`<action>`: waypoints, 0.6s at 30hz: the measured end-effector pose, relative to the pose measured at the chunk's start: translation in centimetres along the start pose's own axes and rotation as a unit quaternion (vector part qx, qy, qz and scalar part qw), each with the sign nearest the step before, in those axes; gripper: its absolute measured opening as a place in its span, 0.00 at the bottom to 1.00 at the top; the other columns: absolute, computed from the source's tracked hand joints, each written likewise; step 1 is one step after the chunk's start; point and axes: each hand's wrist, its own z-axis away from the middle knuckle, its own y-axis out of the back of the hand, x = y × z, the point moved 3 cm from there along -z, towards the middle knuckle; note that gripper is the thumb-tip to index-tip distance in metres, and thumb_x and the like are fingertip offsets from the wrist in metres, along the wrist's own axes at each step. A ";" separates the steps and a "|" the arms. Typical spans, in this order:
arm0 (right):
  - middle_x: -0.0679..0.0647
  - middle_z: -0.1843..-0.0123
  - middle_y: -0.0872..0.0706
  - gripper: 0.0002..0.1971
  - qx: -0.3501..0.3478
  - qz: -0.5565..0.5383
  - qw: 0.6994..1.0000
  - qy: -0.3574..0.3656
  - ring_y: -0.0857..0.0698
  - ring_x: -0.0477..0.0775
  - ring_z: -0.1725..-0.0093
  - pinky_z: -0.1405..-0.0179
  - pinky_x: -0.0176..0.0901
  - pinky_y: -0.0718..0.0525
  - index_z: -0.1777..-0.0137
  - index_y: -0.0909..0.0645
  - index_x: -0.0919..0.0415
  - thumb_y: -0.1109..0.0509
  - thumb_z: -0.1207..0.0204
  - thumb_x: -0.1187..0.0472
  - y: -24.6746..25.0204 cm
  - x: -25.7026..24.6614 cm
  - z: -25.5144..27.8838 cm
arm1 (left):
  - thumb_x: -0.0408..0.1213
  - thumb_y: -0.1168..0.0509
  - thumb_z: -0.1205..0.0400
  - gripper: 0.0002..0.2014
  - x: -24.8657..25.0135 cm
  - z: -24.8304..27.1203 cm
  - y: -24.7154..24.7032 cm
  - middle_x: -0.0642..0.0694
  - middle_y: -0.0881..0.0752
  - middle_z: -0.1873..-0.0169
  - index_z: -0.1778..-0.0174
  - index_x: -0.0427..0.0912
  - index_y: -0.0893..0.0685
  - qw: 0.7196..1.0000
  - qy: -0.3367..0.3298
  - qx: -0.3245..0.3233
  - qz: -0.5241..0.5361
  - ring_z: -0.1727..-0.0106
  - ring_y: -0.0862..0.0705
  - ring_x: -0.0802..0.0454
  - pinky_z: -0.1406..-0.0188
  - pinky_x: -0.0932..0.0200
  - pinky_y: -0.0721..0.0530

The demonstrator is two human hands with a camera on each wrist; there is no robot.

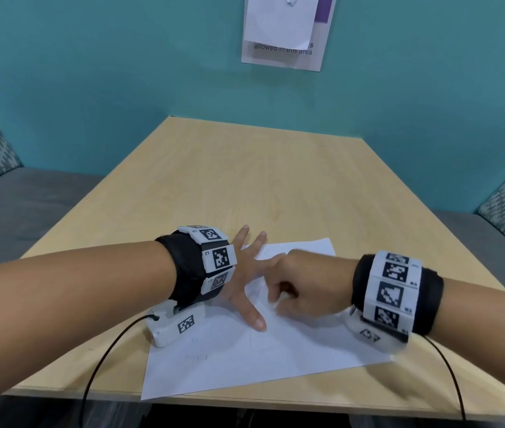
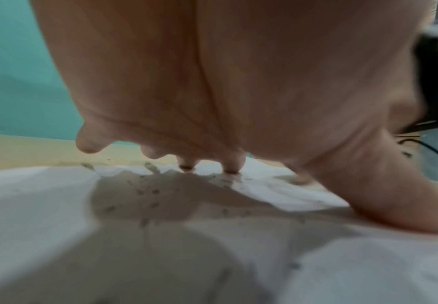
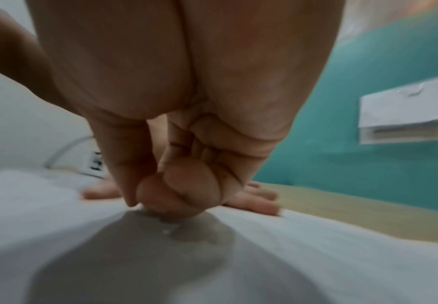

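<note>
**Rubbing at one spot on a pinned paper**

The paper (image 1: 245,369) is lying at the near edge of the table (image 1: 245,168), about midway along it, with one corner reaching that edge; the left hand (image 1: 240,274) is lying flat on the far left part of the paper, its fingers (image 1: 252,318) spread wide and straight, pressing it down; the right hand (image 1: 310,284) is sitting just beside it, its fingers (image 3: 186,185) curled tight together with the tips bearing on the paper; whether they are pinching something small I cannot tell. Dark specks (image 2: 150,191) are lying on the paper under the left palm, so this is looking like rubbing at faint marks. To do it well, the person should be making short, light strokes heading away from the pinning hand, so that the paper is pulling taut and not buckling; the spread fingers should be bracketing the spot closely.
</note>
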 end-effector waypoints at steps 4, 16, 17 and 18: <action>0.44 0.64 0.17 0.06 0.012 0.005 0.999 -0.030 0.23 0.39 0.68 0.67 0.28 0.28 0.51 0.14 0.58 0.27 0.27 0.59 1.1 1.3 -0.4 | 0.77 0.30 0.37 0.59 0.0 -0.1 0.2 0.44 0.74 0.16 0.23 0.80 0.69 1.000 0.009 -0.005 -0.002 0.20 0.78 0.30 0.26 0.18 0.66; 0.40 0.70 0.21 0.05 0.030 0.012 0.998 -0.048 0.23 0.40 0.70 0.67 0.30 0.27 0.54 0.14 0.57 0.29 0.27 0.60 1.3 1.7 -0.1 | 0.77 0.30 0.38 0.60 -0.1 0.1 0.2 0.45 0.73 0.16 0.24 0.80 0.72 1.000 0.012 0.002 -0.004 0.19 0.77 0.31 0.26 0.17 0.64; 0.39 0.70 0.21 0.04 0.017 0.010 0.999 -0.027 0.23 0.39 0.70 0.68 0.27 0.28 0.54 0.15 0.57 0.29 0.27 0.60 0.7 0.9 0.0 | 0.77 0.30 0.38 0.60 -0.1 0.1 0.1 0.44 0.73 0.16 0.23 0.79 0.70 1.000 0.012 -0.002 -0.007 0.20 0.78 0.31 0.26 0.17 0.65; 0.39 0.70 0.22 0.04 0.001 0.006 1.000 -0.012 0.23 0.38 0.70 0.69 0.25 0.28 0.54 0.15 0.57 0.29 0.27 0.60 0.3 0.3 0.3 | 0.78 0.31 0.38 0.60 -0.2 0.0 0.1 0.44 0.73 0.16 0.21 0.78 0.69 1.000 0.012 -0.003 -0.009 0.20 0.78 0.31 0.26 0.17 0.65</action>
